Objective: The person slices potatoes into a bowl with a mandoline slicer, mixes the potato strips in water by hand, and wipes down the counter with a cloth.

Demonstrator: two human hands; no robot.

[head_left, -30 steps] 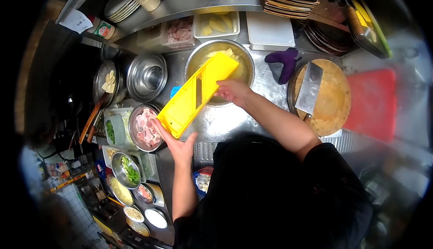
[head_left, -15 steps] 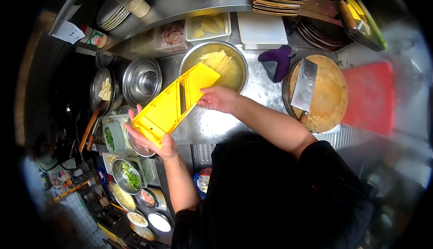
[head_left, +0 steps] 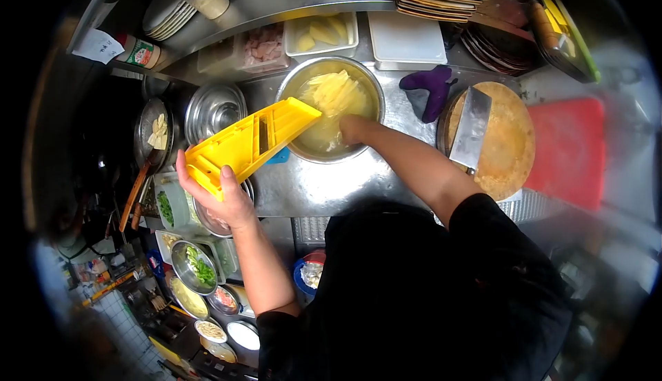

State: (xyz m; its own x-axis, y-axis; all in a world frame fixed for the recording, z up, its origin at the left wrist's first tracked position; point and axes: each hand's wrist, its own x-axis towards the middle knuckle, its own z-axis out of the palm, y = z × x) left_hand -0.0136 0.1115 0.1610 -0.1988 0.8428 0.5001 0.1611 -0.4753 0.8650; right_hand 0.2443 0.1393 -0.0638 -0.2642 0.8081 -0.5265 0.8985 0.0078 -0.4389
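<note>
My left hand (head_left: pixel 231 206) grips the lower end of a yellow mandoline slicer (head_left: pixel 238 148), thumb on one side and fingers on the other. The slicer is tilted, and its far end reaches over the left edge of a metal bowl (head_left: pixel 380 102). Pale yellow slices (head_left: pixel 336 93) lie in cloudy water in this bowl. Lowered into the bowl's right side is my right hand (head_left: pixel 353 130); its fingers are hidden in the water.
Right of the bowl lie a purple cloth-like thing (head_left: pixel 431 93), a cleaver (head_left: pixel 472 129) on a round chopping block (head_left: pixel 507 143), and a red board (head_left: pixel 569 153). Nested metal bowls (head_left: pixel 215 110) stand left. Behind are a tub of yellow pieces (head_left: pixel 321 34) and a white-lidded box (head_left: pixel 407 38).
My right hand has left the slicer and gone down into the bowl's water. My left hand has drawn the slicer a little left, away from the slices.
</note>
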